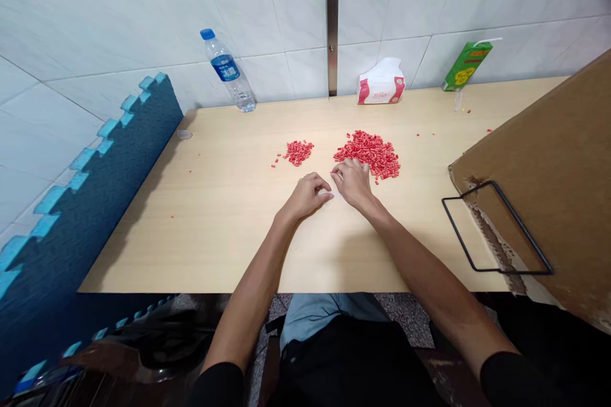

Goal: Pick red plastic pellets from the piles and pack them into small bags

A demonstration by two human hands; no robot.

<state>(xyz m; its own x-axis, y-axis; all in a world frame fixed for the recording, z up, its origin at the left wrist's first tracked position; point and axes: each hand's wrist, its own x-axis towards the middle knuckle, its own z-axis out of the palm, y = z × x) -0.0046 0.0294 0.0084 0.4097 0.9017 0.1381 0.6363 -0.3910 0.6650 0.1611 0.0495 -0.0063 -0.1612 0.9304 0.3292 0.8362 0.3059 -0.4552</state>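
Note:
Side by side near the middle of the table, my left hand [308,194] and my right hand [352,182] face each other with curled fingers. My left thumb and forefinger come close together around something whitish, too small to make out. At my right fingertips a speck of red shows, apparently one of the small red pieces. Just beyond the right hand lies a large pile of small red tube-like pieces [372,151], its near edge partly hidden by the fingers. A smaller pile of the same red pieces [299,152] sits beyond my left hand.
Along the wall stand a water bottle [229,70], a tissue pack [380,87] and a green drink carton [466,66] with a straw. A blue foam mat [119,159] borders the left; a cardboard sheet [539,159] and black wire frame [513,271] are right. Stray red bits dot the table [229,235].

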